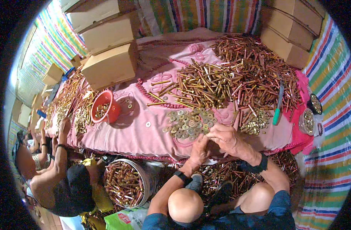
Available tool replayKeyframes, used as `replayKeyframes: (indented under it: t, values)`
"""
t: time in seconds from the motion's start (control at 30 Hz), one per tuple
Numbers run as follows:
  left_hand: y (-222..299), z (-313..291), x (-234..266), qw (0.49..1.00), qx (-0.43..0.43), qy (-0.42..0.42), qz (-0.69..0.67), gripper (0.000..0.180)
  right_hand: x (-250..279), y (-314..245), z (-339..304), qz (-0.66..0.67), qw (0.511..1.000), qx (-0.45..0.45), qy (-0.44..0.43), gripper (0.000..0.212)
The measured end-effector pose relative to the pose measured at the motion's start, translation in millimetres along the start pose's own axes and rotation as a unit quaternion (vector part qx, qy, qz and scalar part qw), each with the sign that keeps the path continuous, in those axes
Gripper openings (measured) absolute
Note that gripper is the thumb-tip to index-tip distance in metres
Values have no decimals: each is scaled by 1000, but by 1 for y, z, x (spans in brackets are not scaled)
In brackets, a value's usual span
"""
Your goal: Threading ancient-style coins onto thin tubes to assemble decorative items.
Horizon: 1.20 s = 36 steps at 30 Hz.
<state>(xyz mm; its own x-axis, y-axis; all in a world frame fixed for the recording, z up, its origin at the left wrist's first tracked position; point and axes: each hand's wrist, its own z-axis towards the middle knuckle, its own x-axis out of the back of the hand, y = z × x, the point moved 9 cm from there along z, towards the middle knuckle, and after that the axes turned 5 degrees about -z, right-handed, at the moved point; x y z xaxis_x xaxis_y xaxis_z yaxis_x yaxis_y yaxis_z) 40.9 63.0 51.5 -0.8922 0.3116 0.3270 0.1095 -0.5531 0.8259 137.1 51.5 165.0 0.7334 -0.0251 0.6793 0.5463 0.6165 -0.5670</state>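
My left hand (200,150) and my right hand (226,138) meet at the near edge of a pink cloth-covered table (121,134). Their fingertips are pinched together, and whatever small thing is between them is too hidden to make out. Just beyond the hands spreads a pile of flat metal washers (189,124). A heap of small brassy nuts (256,122) lies to the right of my right hand. Farther back, a large mound of long brass-coloured bolts (221,82) covers the table. A few of these bolts lie apart at the mound's left side.
A red bucket (112,107) holding small metal parts stands at left, near cardboard boxes (110,65). A green-handled tool (276,115) lies at right by clear tubs (308,120). Below, a white bucket (146,180) holds bolts. Another person (53,180) works at left.
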Motion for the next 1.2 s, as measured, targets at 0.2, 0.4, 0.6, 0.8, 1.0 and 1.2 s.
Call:
replayKeyframes:
  t: [0.2,0.4,0.6,0.8,1.0,1.2]
  values:
    - [8,5,3,999,-30,20,-34,48,-1,-14,-2,-59,997,-28,30,25]
    - [-3,-3,3,1000,-6,-2,10,46,4,-9,-4,-131,990,-37,48,20]
    - [-2,1,0,1000,-4,-3,-2,35,4,5,-5,-120,987,-106,32,19]
    - [0,1,5,1000,-3,-2,2,34,2,-1,1,-70,996,-50,14,15]
    - [-7,1,-3,999,-4,-14,-45,49,7,-17,4,-55,998,-10,-15,26]
    - [-16,-11,-2,1000,21,-8,-20,56,2,-22,5,-58,997,-57,0,26]
